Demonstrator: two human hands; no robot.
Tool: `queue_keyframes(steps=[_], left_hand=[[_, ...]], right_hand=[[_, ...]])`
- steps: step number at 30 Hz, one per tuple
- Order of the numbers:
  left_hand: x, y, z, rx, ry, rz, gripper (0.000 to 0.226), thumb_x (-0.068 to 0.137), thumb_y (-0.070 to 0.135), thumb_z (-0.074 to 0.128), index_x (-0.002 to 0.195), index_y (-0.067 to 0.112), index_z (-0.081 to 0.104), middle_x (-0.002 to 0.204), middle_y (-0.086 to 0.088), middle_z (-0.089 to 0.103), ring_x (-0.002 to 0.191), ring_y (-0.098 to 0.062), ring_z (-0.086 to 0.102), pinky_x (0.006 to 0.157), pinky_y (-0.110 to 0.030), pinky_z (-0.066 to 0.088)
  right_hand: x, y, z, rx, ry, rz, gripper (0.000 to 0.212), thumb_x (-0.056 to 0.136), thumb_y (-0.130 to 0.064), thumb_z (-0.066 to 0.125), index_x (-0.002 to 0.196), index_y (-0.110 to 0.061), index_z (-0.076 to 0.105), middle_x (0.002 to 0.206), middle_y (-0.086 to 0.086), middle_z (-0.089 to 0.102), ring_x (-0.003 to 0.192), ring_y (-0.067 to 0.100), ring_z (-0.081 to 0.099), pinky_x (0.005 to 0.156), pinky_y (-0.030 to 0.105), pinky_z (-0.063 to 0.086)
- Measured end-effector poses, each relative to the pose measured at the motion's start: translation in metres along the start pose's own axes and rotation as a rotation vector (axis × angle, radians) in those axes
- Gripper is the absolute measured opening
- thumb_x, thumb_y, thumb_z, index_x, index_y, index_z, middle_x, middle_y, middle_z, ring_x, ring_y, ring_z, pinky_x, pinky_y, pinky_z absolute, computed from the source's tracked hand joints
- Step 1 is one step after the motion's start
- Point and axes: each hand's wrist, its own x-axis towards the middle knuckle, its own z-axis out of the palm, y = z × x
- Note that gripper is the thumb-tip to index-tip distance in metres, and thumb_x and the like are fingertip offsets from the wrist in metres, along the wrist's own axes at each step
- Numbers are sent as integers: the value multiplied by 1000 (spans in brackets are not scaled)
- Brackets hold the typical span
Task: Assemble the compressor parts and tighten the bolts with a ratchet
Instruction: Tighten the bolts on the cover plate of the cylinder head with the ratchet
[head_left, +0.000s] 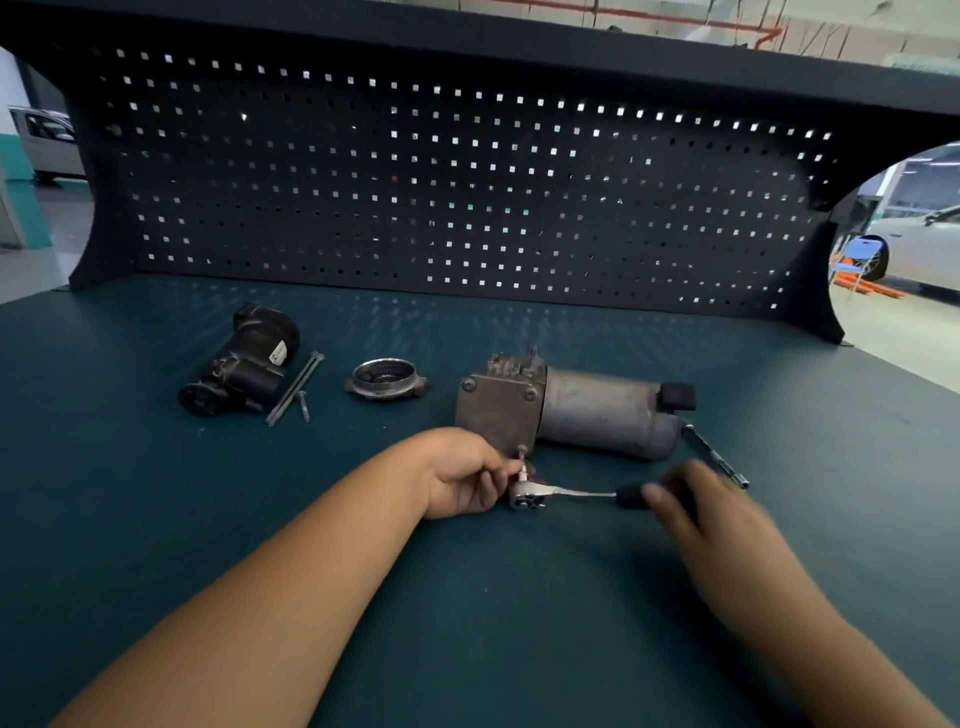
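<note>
Dark teal workbench mat (467, 597), with black perforated pegboard panel (467, 182) standing upright along far edge. Near middle of mat, slightly right: grey metal compressor body (566, 410), lying on its side, flat square end plate turned toward camera, round cylinder part pointing right, black rubber cap (678, 396) at its far right end. At lower corner of end plate, small bolt (521, 451) sticking out. Just below bolt, chrome ratchet with black grip (566, 493), head directly under bolt, handle lying to right, close over mat. Left hand (462, 475) closed around socket and head of ratchet, fingertips pinching there, just beside end plate. Right hand (691, 506) blurred, fingers curled about black grip of ratchet; grasping it, as far as blur allows to see. Behind right hand, second slim chrome tool (714, 457), lying slanted beside cylinder; type cannot be told. Left of compressor body, apart from it: round grey metal flanged cover (385, 379), open side up. Further left, two long thin bolts (293, 389) lying together in diagonal, one short screw (303, 405) beside them. Beyond these, black motor housing (241, 361) lying on its side. Past right edge of pegboard panel, white car (919, 249) on workshop floor.
</note>
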Motion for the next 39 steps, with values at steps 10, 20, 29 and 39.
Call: queue_keyframes(steps=[10,20,29,39], left_hand=[[-2,-2,2,-23,32,50,25,95,-3,40,74,6,50,45,-1,55,29,0,39,31,-6,27],[-2,-4,0,-48,73,84,31,93,-5,33,68,9,46,56,0,44,33,-1,38,35,-8,29],[0,-2,-2,-62,-30,20,23,96,0,39,79,3,53,68,-2,47,29,0,37,31,-5,27],[1,-5,0,-65,40,67,22,94,-4,42,76,3,52,62,-3,51,30,0,37,31,-8,28]], right_hand=[[38,-87,-26,160,172,-348,25,83,-33,66,93,-22,46,82,-14,55,76,-2,52,62,11,37],[55,-124,0,91,130,-479,27,90,-36,56,107,-18,47,98,0,55,87,24,52,73,35,41],[5,-2,-10,119,24,175,27,88,-38,60,73,-17,50,66,-6,55,66,9,51,50,15,30],[33,-83,-27,179,219,-180,20,80,-32,67,83,-17,55,79,-7,59,70,7,51,58,16,33]])
